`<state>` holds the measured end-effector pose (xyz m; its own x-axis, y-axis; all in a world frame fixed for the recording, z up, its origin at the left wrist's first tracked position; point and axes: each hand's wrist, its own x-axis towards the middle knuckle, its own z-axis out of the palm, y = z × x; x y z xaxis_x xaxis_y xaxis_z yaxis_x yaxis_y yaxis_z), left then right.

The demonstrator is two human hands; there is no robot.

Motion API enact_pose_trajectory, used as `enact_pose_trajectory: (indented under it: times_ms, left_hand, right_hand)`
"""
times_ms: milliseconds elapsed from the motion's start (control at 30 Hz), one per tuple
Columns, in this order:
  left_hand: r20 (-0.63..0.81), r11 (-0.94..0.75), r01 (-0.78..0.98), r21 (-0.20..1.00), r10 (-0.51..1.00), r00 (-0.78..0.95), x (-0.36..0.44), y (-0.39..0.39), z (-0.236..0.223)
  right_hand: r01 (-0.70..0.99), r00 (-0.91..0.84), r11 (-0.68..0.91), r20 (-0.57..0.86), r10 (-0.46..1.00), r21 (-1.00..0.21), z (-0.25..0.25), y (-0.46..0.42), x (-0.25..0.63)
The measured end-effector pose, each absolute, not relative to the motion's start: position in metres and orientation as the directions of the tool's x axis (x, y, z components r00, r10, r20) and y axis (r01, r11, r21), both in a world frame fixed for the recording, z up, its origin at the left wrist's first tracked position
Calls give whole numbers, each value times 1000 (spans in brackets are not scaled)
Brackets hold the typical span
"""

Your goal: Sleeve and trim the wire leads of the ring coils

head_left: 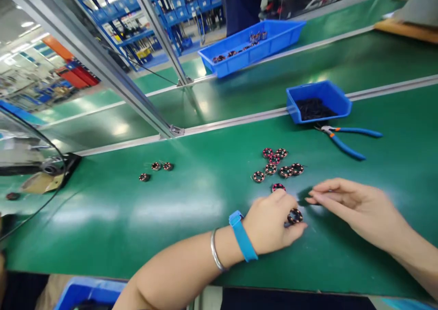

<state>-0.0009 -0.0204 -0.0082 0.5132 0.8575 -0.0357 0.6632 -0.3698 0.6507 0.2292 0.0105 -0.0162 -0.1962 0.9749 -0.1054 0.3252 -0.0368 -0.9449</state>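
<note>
My left hand (273,221), with a blue strap and a silver bangle at the wrist, grips a small ring-shaped copper-wound motor stator (294,216) between thumb and fingers. Just to its right, my right hand (352,205) has thumb and fingertips pinched together; whatever sits between them is too small or hidden to make out. Beyond my left hand lies a loose group of similar stators (271,169), some with pink parts and thin wire ends. One pink stator (278,187) is partly covered by my left fingers.
Blue-handled pliers (349,139) lie open beside a blue bin (292,104) of thin black pieces. A longer blue tray (236,65) holds more stators behind the rail. Several stators (156,166) sit at left. A metal post (137,95) rises from the green table (191,200). Another person (241,8) stands behind.
</note>
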Motion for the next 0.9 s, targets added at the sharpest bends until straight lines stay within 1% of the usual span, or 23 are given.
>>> enact_pose_trajectory:
  times_ms: [100,233,533,700,900]
  left_hand:
    - [-24,-366,656,660,863,505,0,-22,-6]
    - [-1,-373,662,650,870,492,-1,-23,-7]
    - [54,-396,628,670,870,490,-4,-25,-12]
    - [60,-398,615,680,867,494,-4,-25,-12]
    - [41,-387,617,685,866,498,-3,-25,-10]
  right_hand:
    - [267,-221,-97,-159,962,-959,-22,3,226]
    - [255,-270,-89,-159,950,-963,-24,9,222]
    - [283,-264,44,-34,964,-958,-18,0,212]
    - [302,-255,74,-6,967,-950,-10,0,207]
    - [275,-255,103,31,966,-956,-5,0,204]
